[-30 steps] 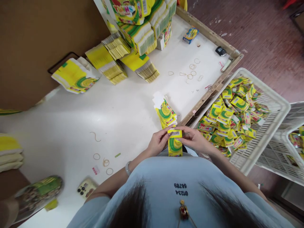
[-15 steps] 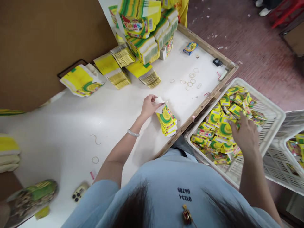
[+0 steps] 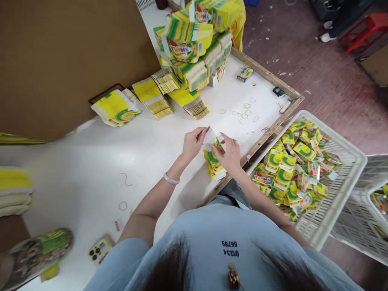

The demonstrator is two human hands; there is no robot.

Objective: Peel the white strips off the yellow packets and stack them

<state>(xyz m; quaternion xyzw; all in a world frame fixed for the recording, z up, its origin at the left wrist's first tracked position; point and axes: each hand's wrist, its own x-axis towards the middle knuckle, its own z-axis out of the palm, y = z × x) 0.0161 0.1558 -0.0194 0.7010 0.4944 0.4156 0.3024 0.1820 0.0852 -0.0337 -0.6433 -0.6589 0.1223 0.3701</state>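
My left hand (image 3: 193, 142) pinches a small carton (image 3: 209, 136) by its white end, fingers closed. From the other side my right hand (image 3: 229, 154) has its thumb and fingers around that carton, which is tilted up above a stack. The stack of flattened yellow and green cartons (image 3: 216, 169) lies on the white table under both hands. Beside the table, a white plastic basket (image 3: 348, 178) holds a heap of filled yellow cartons (image 3: 285, 178).
Bundles of flat cartons (image 3: 189, 52) are piled at the table's back, with more bundles (image 3: 156, 97) in front. Rubber bands (image 3: 246, 114), a blue box (image 3: 245, 74) and a phone (image 3: 101, 249) lie on the table. A wooden rim (image 3: 263, 139) edges it. A red stool (image 3: 362, 32) stands beyond.
My right hand has come from over the basket to the carton beside my left hand. My left hand has lifted the carton's white end off the stack. The view has shifted slightly.
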